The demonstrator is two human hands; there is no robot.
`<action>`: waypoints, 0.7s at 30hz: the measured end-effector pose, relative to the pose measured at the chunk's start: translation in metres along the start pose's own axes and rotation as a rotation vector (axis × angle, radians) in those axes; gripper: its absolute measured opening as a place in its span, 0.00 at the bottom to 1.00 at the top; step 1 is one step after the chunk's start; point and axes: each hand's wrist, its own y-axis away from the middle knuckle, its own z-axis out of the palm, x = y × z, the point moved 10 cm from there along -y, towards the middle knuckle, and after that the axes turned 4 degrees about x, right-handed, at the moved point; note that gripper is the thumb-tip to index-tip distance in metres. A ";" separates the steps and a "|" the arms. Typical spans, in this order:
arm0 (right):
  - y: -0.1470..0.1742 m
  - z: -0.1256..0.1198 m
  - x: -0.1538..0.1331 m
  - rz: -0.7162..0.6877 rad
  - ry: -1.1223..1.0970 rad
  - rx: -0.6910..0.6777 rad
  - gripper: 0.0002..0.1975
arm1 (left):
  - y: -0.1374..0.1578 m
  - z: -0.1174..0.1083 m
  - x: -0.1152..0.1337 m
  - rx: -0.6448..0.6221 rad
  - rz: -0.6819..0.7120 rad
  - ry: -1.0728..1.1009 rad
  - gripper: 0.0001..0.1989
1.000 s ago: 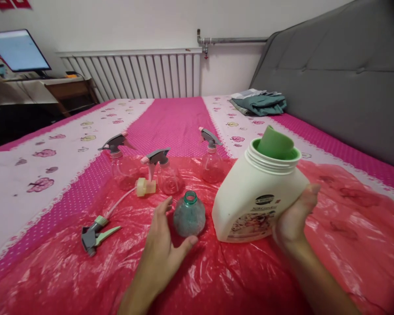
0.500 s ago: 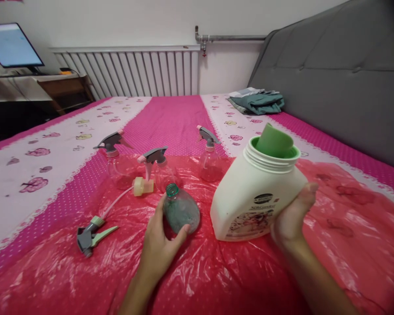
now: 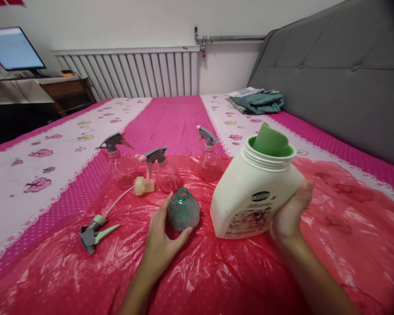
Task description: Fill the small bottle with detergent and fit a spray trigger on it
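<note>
While the left hand (image 3: 162, 238) cups a small round bottle (image 3: 183, 211) with an open teal neck, thumb and fingers closed around its lower half, the bottle stands upright on the red plastic sheet (image 3: 236, 271). The right hand (image 3: 290, 216) grips the side of a white detergent jug (image 3: 254, 194), which leans to the left with its bottom edge on the sheet; its lid is off and a green spout (image 3: 271, 141) shows in the mouth. The bottle and jug sit just beside each other, not touching. A detached trigger sprayer (image 3: 93, 232) with its tube lies to the left. Behind, three clear spray bottles (image 3: 166, 175) stand, possibly empty. Folded clothes (image 3: 258, 101) rest near the grey headboard (image 3: 335, 74).
</note>
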 end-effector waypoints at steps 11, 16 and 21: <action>0.000 0.005 0.001 0.028 0.062 -0.056 0.34 | 0.000 0.006 -0.007 0.005 0.013 -0.050 0.42; 0.001 0.006 0.000 0.014 0.052 -0.050 0.35 | 0.000 0.005 -0.008 0.017 0.012 -0.047 0.39; 0.001 0.005 0.001 0.024 0.032 -0.054 0.33 | 0.001 0.005 -0.005 0.010 0.025 -0.063 0.38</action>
